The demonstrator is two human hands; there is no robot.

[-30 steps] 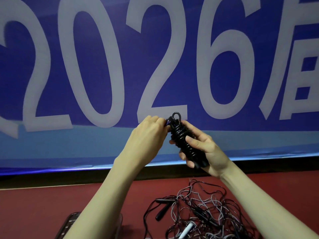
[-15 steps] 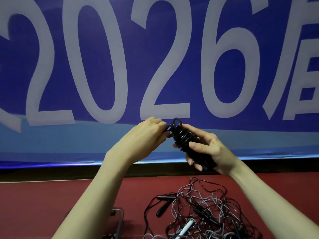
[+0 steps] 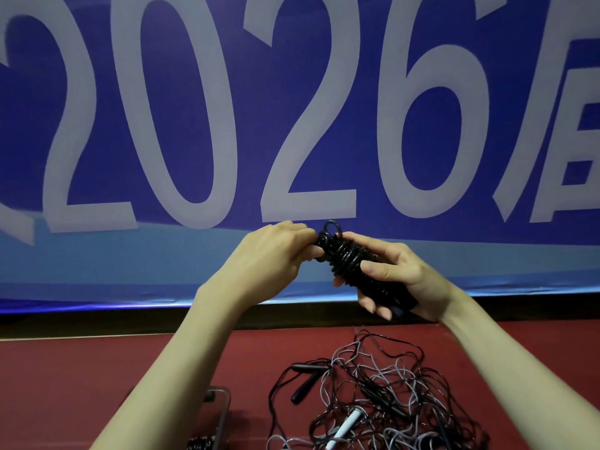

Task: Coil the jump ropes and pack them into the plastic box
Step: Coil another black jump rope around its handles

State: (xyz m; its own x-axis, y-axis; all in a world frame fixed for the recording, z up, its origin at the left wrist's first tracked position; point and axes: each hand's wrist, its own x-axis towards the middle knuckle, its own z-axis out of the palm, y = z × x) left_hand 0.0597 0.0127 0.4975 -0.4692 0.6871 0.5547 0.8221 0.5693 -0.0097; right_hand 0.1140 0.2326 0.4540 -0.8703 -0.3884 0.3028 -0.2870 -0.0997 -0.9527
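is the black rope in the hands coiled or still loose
Coiled. The black rope is wound in tight turns around its handles, gripped by the right hand; the left hand pinches its top end.

I'm seeing a glossy black coiled jump rope up front, and behind it a deep blue banner with big pale grey-white "2026" numerals and a lighter blue band along its bottom. The floor is dark red. The loose rope pile mixes black and grey-white cords, with black handles and one white handle.
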